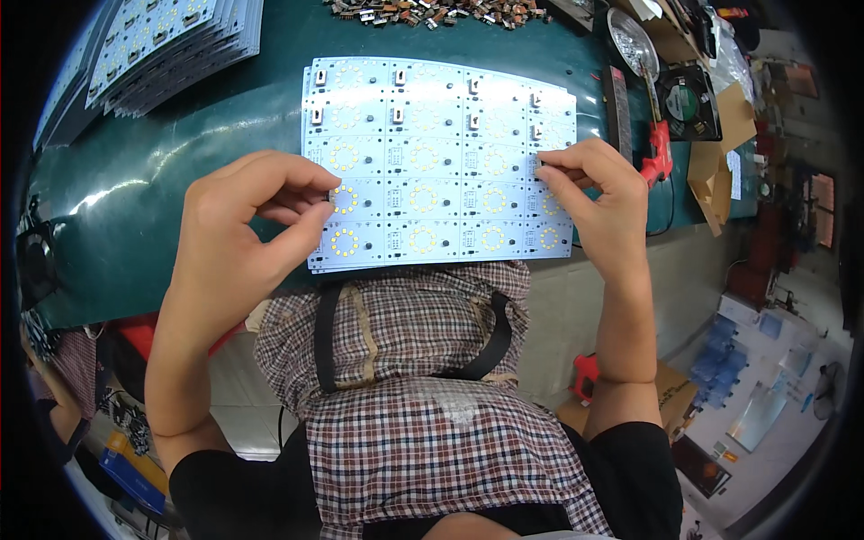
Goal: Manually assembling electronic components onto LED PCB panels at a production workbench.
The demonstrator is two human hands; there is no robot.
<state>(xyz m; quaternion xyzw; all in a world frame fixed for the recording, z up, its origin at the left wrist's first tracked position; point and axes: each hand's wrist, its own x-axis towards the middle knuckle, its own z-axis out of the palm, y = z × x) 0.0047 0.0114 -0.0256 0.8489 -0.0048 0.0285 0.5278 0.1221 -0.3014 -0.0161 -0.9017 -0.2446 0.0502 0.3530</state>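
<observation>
Green covering is spreading over the table (180, 171), which is sitting above a pale floor (576, 306) crowded with boxes. One white panel (441, 162) of LED boards, four columns by five rows, is lying at the table's near edge. One stack of similar panels (171, 45) is resting far left. One heap of small parts (432, 13) is lying at the far edge. The left hand (252, 225) is pinching the panel's left edge; the right hand (598, 193) is pinching something tiny at its right edge.

A white rectangular circuit panel (432, 162) lies flat on the green table (135, 180), gridded into small boards with yellow LED rings; white components stand on its far two rows.
</observation>
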